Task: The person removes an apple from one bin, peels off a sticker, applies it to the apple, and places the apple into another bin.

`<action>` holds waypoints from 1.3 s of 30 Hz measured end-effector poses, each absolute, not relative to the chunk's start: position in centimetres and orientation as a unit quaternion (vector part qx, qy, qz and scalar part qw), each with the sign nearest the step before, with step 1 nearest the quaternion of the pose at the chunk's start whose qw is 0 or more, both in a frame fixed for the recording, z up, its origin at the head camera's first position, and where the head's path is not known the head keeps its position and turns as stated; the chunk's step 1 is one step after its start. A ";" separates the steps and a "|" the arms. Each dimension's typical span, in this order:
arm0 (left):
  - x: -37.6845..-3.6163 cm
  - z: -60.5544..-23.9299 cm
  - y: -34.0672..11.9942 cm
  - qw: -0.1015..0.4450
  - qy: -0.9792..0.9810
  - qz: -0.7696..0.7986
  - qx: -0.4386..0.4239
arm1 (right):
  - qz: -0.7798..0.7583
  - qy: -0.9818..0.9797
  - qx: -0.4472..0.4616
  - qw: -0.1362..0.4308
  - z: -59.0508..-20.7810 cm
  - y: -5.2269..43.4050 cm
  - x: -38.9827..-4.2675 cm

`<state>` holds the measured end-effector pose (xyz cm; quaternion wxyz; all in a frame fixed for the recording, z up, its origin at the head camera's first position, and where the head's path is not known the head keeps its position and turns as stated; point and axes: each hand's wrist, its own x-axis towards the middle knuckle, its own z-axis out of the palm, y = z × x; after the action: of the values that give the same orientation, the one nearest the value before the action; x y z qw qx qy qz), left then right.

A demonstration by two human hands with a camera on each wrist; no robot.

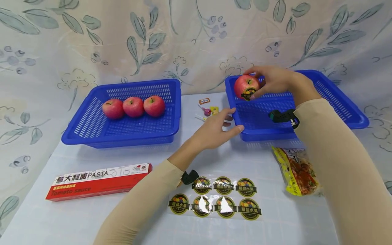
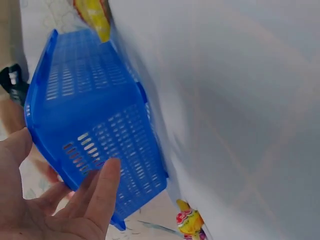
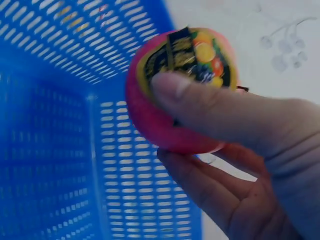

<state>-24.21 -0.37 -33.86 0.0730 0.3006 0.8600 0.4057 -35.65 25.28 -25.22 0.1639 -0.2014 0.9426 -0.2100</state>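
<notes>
In the head view my right hand (image 1: 273, 81) holds a red apple (image 1: 244, 85) over the back left corner of the right blue basket (image 1: 263, 132). A round black-and-gold sticker (image 1: 248, 94) is on the apple's front. The right wrist view has the thumb lying across the sticker (image 3: 202, 57) and the fingers under the apple (image 3: 150, 117). My left hand (image 1: 215, 128) is at this basket's left end, thumb and fingers spread. In the left wrist view the thumb is at the basket's rim (image 2: 44, 150), other fingers beside its slotted wall; contact is hard to tell.
Another blue basket (image 1: 131, 137) at left contains three apples (image 1: 133, 106). Sweets (image 1: 207, 111) lie between the baskets. Nearer are a red pasta box (image 1: 99, 182), clear sheets of round stickers (image 1: 225, 206) and a yellow food packet (image 1: 298, 172). A patterned curtain (image 1: 190, 41) hangs behind.
</notes>
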 end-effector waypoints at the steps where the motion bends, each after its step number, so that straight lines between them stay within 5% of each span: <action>1: -24.2 -33.8 -0.5 0.072 0.861 0.406 0.299 | -0.207 0.942 -0.199 0.174 -25.6 25.2 -36.1; 10: -24.2 -33.4 -0.5 0.076 0.878 0.368 0.295 | -0.187 0.940 -0.145 0.247 -28.7 25.8 -38.4; 26: -24.5 -32.5 -1.3 0.079 0.895 0.310 0.311 | -0.164 0.947 -0.126 0.245 -28.0 24.6 -38.1; 33: -25.3 -29.7 -4.4 0.060 0.886 0.301 0.347 | -0.106 0.956 -0.185 0.201 -23.1 23.0 -35.0; 39: -25.9 -27.6 -8.6 0.024 0.914 0.283 0.290 | -0.103 0.964 -0.207 0.133 -22.0 20.9 -31.6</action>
<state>-25.92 -8.58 -27.64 0.0239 0.2903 0.9137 0.2833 -31.63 20.90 -22.03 0.1326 -0.2072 0.9638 -0.1025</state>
